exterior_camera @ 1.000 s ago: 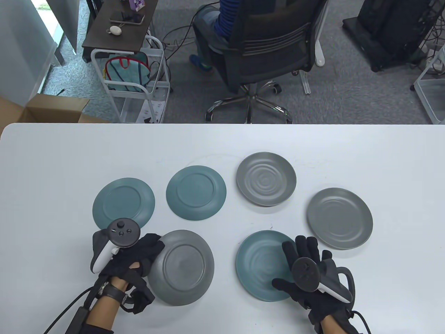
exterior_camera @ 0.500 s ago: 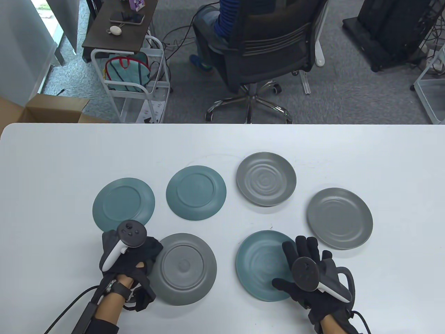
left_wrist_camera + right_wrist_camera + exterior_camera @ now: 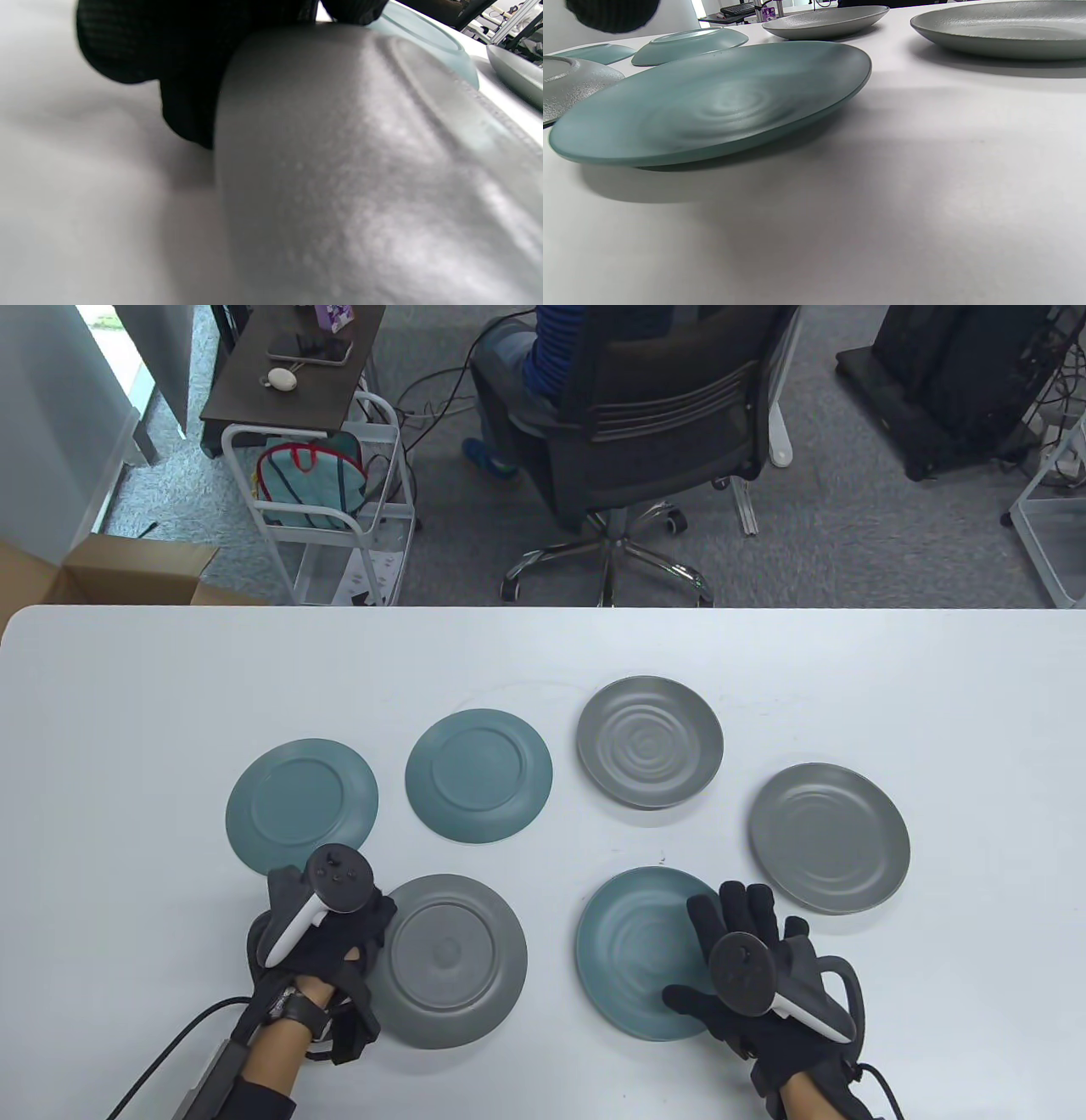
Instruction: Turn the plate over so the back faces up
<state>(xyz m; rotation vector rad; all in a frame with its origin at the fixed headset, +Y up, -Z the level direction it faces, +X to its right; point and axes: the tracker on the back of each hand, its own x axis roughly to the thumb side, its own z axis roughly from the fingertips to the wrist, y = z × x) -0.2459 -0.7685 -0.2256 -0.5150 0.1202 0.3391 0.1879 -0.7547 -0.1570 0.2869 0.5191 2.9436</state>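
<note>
Near the tabletop's (image 3: pixel 127 712) front edge, the teal plate (image 3: pixel 636 950) looks rigid, smooth and breakable, best pinched at its overhanging rim, where the right hand (image 3: pixel 764 976) rests spread, while the left hand (image 3: pixel 327 937) touches the flipped grey plate (image 3: pixel 450 959).

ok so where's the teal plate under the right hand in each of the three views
Table view: the teal plate lies front up at lower centre-right, with the right hand over its right edge.
Left wrist view: only a pale teal rim shows at the top right; whether it is this plate cannot be told.
Right wrist view: it fills the left and centre.
Shared landmark: the grey plate, back up, just left of it.
</note>
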